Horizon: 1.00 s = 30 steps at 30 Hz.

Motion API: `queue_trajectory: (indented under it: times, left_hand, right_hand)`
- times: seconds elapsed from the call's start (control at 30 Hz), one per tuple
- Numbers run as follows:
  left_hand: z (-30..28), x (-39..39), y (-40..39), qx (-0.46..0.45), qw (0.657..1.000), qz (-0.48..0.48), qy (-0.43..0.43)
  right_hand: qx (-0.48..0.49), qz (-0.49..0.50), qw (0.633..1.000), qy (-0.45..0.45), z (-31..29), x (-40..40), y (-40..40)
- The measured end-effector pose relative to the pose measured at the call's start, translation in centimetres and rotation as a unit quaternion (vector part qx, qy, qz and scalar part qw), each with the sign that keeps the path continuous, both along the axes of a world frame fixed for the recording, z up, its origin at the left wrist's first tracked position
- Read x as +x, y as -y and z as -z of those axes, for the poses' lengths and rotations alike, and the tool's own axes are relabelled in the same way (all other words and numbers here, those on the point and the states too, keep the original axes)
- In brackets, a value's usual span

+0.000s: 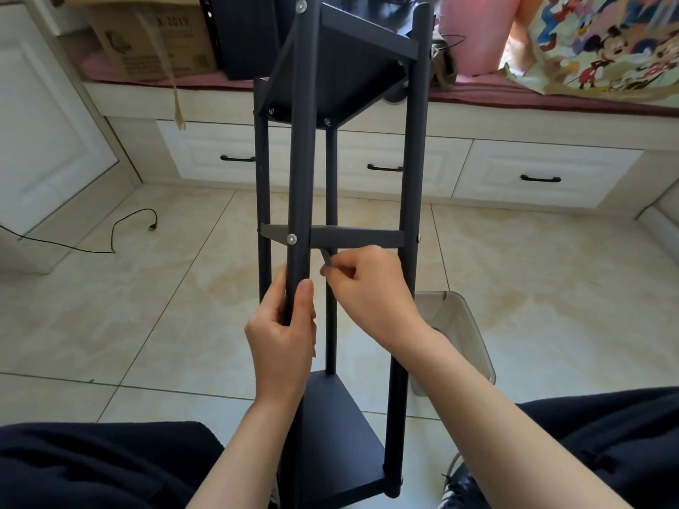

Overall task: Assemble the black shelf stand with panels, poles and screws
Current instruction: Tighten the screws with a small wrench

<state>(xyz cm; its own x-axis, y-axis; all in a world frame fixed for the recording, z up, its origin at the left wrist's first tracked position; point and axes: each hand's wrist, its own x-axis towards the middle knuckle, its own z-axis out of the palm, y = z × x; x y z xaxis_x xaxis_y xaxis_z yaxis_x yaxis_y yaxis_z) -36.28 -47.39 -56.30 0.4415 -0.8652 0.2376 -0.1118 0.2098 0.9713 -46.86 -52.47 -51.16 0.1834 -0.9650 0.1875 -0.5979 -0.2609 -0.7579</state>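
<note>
Shelf stand (340, 229) lies tilted across the person's lap, top end toward the white drawers (543, 174). Left hand (284, 332) wraps the near pole (301, 159), fingers curled round it below the middle panel (352, 235). Right hand (371, 288) pinches a hex key (326, 259) just under that panel. Frame looks stiff and light but long, so it's likely to swing; best gripped on poles near panel joints.

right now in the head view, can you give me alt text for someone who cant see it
A person's left hand grips a pole of a black shelf stand lying tilted over their lap, while the right hand pinches a small hex key just under the middle panel. Behind lie a tiled floor, white drawers and a cardboard box.
</note>
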Motion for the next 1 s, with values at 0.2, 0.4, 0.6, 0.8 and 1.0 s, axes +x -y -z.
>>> queue_trajectory:
  times: [0.2, 0.4, 0.6, 0.8, 1.0]
  left_hand:
    - [0.0, -0.1, -0.1, -0.007, 1.000, 0.004, -0.002]
    - [0.3, 0.1, 0.1, -0.002, 1.000, 0.000, -0.014]
    - [0.2, 0.0, 0.1, 0.001, 1.000, -0.004, -0.014]
    - [0.4, 0.2, 0.2, -0.005, 1.000, -0.017, -0.012]
    - [0.5, 0.4, 0.3, -0.013, 1.000, -0.020, -0.008]
  right_hand:
    - [-0.008, -0.009, 1.000, -0.008, 0.2, -0.2, 0.2]
    - [0.011, -0.018, 0.999, 0.039, 1.1, 0.1, 0.2]
    - [-0.030, 0.003, 0.995, 0.094, 3.3, 1.2, 0.6]
    - [-0.128, 0.008, 0.983, 0.133, 5.3, 2.5, 1.7]
    - [-0.206, 0.037, 0.970, 0.125, 6.0, 3.7, 2.9]
